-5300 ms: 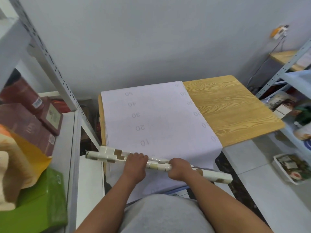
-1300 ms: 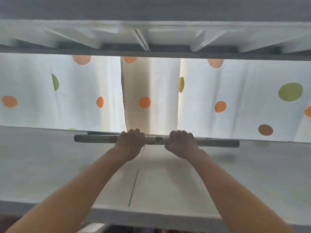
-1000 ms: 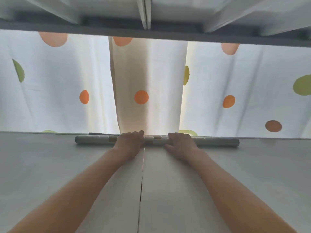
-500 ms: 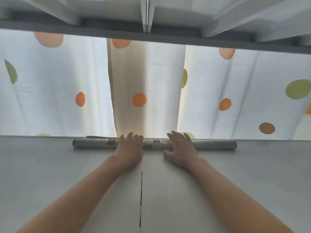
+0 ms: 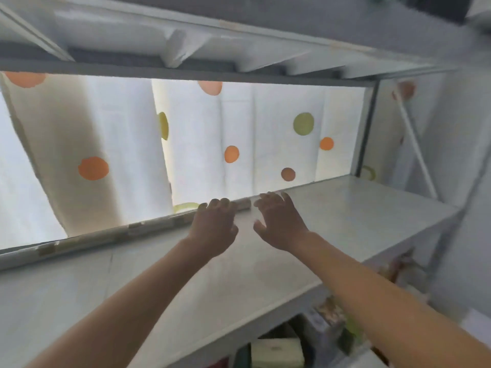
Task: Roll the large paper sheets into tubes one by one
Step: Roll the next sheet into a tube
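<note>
paper tube [image 5: 106,239] on shelf [image 5: 345,221], left hand [image 5: 212,229] seemingly touching

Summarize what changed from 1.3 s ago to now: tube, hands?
Both hands let go of the tube: the left hand now lies open against it, and the right hand is open with spread fingers, apparently off it. The tube stayed at the back edge of the shelf, against the dotted curtain.

white curtain [image 5: 271,134] with orange, green dots; white shelf [image 5: 345,221].
</note>
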